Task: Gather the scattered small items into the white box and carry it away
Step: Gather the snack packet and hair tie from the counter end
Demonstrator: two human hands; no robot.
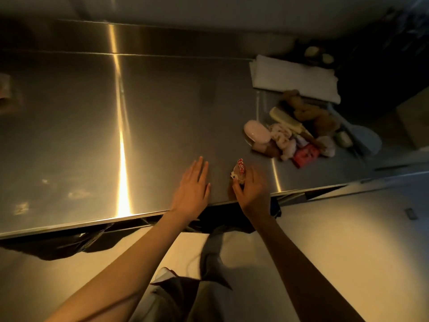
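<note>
My right hand [251, 191] pinches a small item with a red-and-white checked top [239, 171] near the front edge of the steel counter [92, 135]. My left hand [191, 187] lies flat beside it, fingers straight on the steel. To the right sits a heap of small items: a pink oval case [256, 134], a cream comb [287, 122], a brown plush toy [308, 112], a red packet [305, 155], a blue brush [364, 135]. A white box-like thing [292, 77] lies flat behind the heap.
The counter's front edge [92, 225] runs just under my wrists. Dark shapes and two pale round things [319, 54] fill the far right corner. A cardboard box [415, 119] stands at the right edge. A blurred object [4, 89] sits at the far left.
</note>
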